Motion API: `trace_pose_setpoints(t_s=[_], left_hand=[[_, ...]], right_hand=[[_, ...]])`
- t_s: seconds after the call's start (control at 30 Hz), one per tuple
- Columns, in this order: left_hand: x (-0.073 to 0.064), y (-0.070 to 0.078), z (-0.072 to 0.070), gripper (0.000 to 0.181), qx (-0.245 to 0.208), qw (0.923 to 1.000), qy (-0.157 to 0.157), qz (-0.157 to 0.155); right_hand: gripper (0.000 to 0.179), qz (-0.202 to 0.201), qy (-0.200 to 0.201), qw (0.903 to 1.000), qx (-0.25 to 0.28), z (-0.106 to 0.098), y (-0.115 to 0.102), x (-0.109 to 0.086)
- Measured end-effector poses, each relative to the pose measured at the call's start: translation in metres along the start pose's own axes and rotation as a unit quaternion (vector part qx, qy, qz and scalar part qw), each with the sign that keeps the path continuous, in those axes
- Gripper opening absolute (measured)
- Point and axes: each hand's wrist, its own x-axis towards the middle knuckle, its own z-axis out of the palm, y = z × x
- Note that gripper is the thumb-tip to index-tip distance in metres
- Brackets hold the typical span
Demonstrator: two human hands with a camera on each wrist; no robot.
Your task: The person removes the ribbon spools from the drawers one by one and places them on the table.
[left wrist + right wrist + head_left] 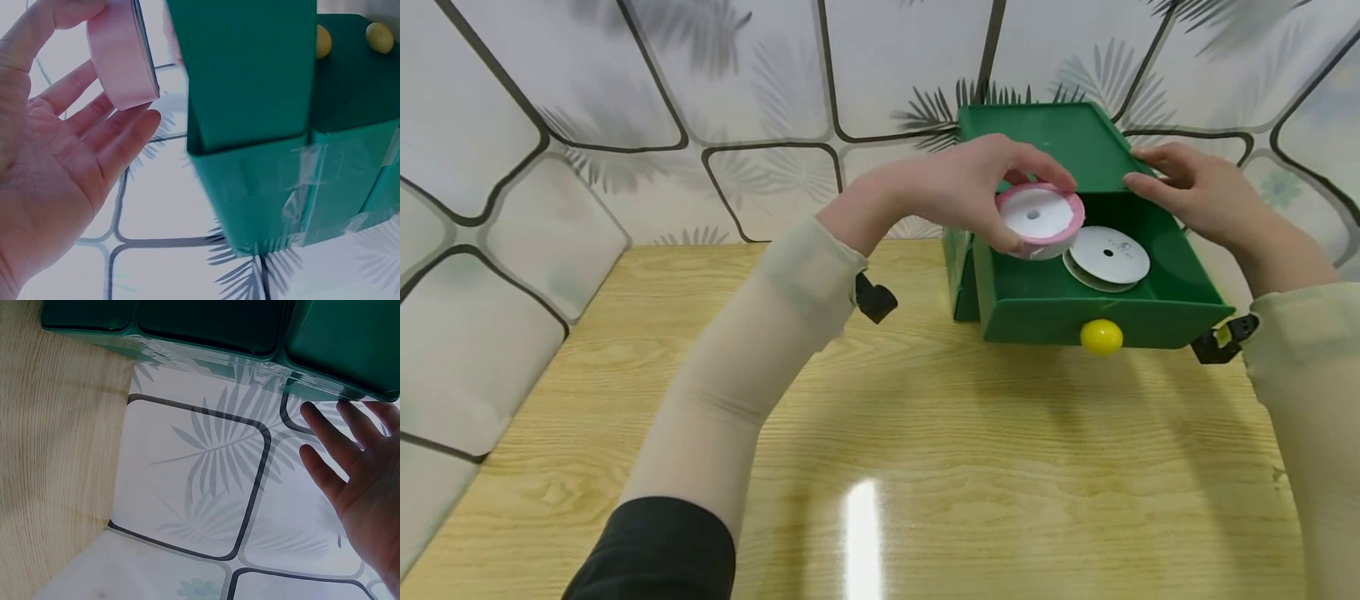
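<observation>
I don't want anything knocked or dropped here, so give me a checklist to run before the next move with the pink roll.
1. Drawer open: ok, pulled out from the box, knob facing the front.
2. Pink roll held: ok, the left grip pinches it between thumb and fingers.
3. Pink roll set down: not ok, it is held in the air.
4. White spool lying inside the drawer: ok.
5. Right grip clear of the pink roll: ok, it is at the box's right edge.
6. Room left of the white spool: cannot tell, the pink roll hides part of that side.
</observation>
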Motion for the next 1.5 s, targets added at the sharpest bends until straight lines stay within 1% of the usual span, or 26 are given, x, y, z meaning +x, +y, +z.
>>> trace_pose_setpoints(t_s=[0.17,0.27,0.37,0.5,0.57,0.73,0.83,1.07,1.23,1.5], left_hand=[[-0.013,0.0,-0.005,0.066,0.019,0.9997,0.015,0.011],[-0.023,-0.005,-0.005,0.064,0.02,0.9993,0.026,0.017],[-0.035,-0.012,-0.004,0.062,0.015,0.9986,0.045,0.023],[-0.054,-0.021,-0.004,0.062,0.001,0.9973,0.07,0.019],[-0.065,-0.025,-0.005,0.061,-0.004,0.9969,0.078,0.01],[-0.089,-0.033,-0.005,0.06,-0.018,0.9964,0.082,-0.004],[-0.102,-0.038,-0.002,0.061,-0.025,0.9961,0.084,-0.009],[-0.127,-0.052,0.011,0.061,-0.032,0.9929,0.11,-0.033],[-0.141,-0.064,0.019,0.063,-0.049,0.9905,0.12,-0.047],[-0.156,-0.083,0.029,0.061,-0.069,0.9866,0.132,-0.066]], right_hand=[[0.065,-0.002,0.004,1.0,0.006,-0.001,0.001,0.0],[0.064,-0.006,0.005,0.9999,0.007,-0.001,0.002,-0.001],[0.064,-0.008,0.003,0.9999,0.011,0.0,0.002,-0.001],[0.064,-0.009,0.0,0.9999,0.014,0.0,0.002,-0.001],[0.064,-0.011,-0.002,0.9998,0.013,0.001,0.001,0.0],[0.064,-0.014,-0.001,0.9998,0.012,0.001,0.001,0.0],[0.064,-0.014,-0.001,0.9999,0.01,0.001,0.002,0.0],[0.063,-0.017,-0.002,0.9998,0.006,0.001,0.002,0.0],[0.063,-0.017,-0.001,0.9998,0.007,0.0,0.002,0.0],[0.064,-0.014,-0.005,0.9998,0.009,0.001,0.001,0.0]])
